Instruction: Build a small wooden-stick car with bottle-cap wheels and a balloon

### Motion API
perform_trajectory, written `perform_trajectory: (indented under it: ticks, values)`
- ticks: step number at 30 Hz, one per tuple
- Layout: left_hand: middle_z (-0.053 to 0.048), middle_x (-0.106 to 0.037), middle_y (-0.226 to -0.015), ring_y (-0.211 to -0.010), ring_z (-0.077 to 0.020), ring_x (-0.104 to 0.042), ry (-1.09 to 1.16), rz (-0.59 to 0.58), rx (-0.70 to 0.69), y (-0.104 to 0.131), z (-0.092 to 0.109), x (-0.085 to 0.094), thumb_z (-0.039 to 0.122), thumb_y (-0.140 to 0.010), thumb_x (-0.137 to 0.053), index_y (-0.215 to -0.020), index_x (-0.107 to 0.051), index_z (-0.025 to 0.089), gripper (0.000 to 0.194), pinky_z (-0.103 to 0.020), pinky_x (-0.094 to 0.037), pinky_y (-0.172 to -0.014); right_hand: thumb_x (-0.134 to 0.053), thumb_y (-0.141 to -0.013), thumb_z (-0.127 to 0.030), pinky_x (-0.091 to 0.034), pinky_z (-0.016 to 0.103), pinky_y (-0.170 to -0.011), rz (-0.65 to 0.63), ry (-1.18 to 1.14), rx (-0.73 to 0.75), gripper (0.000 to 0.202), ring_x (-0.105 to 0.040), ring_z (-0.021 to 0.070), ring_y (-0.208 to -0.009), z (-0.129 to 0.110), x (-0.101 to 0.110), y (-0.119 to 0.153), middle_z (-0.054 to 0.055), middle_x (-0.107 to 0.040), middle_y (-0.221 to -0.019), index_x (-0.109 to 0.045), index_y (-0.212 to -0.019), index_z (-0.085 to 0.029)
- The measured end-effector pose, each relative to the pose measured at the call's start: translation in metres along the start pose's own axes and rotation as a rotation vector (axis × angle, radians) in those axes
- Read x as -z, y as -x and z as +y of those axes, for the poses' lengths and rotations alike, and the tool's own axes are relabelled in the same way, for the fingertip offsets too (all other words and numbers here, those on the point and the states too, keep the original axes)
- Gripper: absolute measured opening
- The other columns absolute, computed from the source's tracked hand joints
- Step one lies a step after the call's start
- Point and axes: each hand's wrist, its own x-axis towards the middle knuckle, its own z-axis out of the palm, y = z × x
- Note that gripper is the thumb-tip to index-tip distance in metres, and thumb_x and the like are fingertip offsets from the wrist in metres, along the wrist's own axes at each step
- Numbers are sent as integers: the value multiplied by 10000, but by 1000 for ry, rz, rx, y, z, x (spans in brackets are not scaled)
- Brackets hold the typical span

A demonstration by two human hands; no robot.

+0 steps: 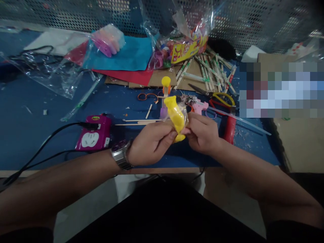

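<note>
Between my hands is a bright yellow, soft-looking lump, apparently modelling clay (176,114), in a clear plastic wrapper. My left hand (154,141) pinches its lower left side between thumb and fingers. On the right, my right hand (201,131) grips the wrapper and the lump's lower edge with curled fingers. Just beyond stands a small stick piece with a round yellow top (166,81), an orange part and a purple base (163,112). Thin wooden sticks (141,122) lie by my left hand. A pink glue gun (200,106) sits past my right hand.
A purple power adapter (94,133) with black cables is at left. Yellow-and-red handled pliers (225,97), a red cylinder (230,130) and a clear glue stick (243,121) lie right. Behind are coloured sheets (126,54), plastic bags (189,49) and wrapped chopsticks (210,72); cardboard (301,145) stands far right.
</note>
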Motion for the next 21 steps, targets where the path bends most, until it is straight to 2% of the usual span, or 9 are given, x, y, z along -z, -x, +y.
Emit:
perform_trajectory:
  ticks: [2,6,10,13,15,16,18,21]
  values:
    - [23,-559,-708,-619,-119,-510,41,2,51,1,0,1,160,-1079,-513,-803,-490,210,282,-279,-370,-573,-406,-1203,-463,-471,289,-637,-11,-15,6,448,-560,147,-660,1,-1,1,7,-624,-758,-526,-839,-231]
    - [8,-547,-717,-636,-130,-491,146,128,281,2,1,4,243,-1149,-440,-803,-518,207,357,-297,-402,-603,-405,-1208,-440,-469,273,-647,1,-34,-30,432,-590,145,-698,6,1,3,6,-629,-774,-577,-877,-221]
    - [-3,-560,-757,-692,-132,-500,287,91,364,4,-1,0,328,-1179,-442,-825,-539,200,388,-305,-429,-653,-431,-1203,-430,-474,260,-656,-4,-83,-24,414,-594,135,-705,10,3,5,6,-646,-788,-582,-882,-217]
    - [-2,-589,-870,-755,-132,-549,585,145,399,6,-4,-7,541,-1142,-543,-1011,-569,222,346,-289,-492,-688,-447,-1197,-438,-491,269,-671,-33,-112,35,403,-619,144,-724,10,2,5,19,-677,-817,-617,-907,-215]
    - [-27,-655,-998,-843,-149,-633,728,107,410,7,-6,-10,659,-1054,-657,-1190,-573,237,451,-304,-570,-767,-450,-1196,-426,-507,277,-689,-80,-139,60,387,-650,150,-760,9,2,5,39,-715,-875,-648,-945,-209]
    - [-42,-687,-1053,-888,-161,-672,742,69,422,8,-6,-10,651,-1021,-717,-1263,-569,238,502,-315,-596,-812,-451,-1197,-413,-516,279,-702,-105,-153,67,377,-666,152,-785,9,2,4,51,-733,-911,-662,-965,-204]
    - [-68,-735,-1140,-968,-178,-727,690,24,455,7,-6,-10,522,-1001,-795,-1342,-571,228,503,-321,-619,-883,-485,-1186,-417,-536,281,-732,-143,-169,73,352,-692,154,-828,9,2,4,66,-756,-958,-684,-999,-195]
    - [-76,-753,-1188,-1045,-186,-740,551,68,464,6,-4,-8,342,-1010,-776,-1262,-630,210,319,-326,-617,-944,-547,-1139,-537,-557,295,-763,-165,-164,28,398,-714,169,-870,10,3,4,75,-765,-973,-709,-1046,-186]
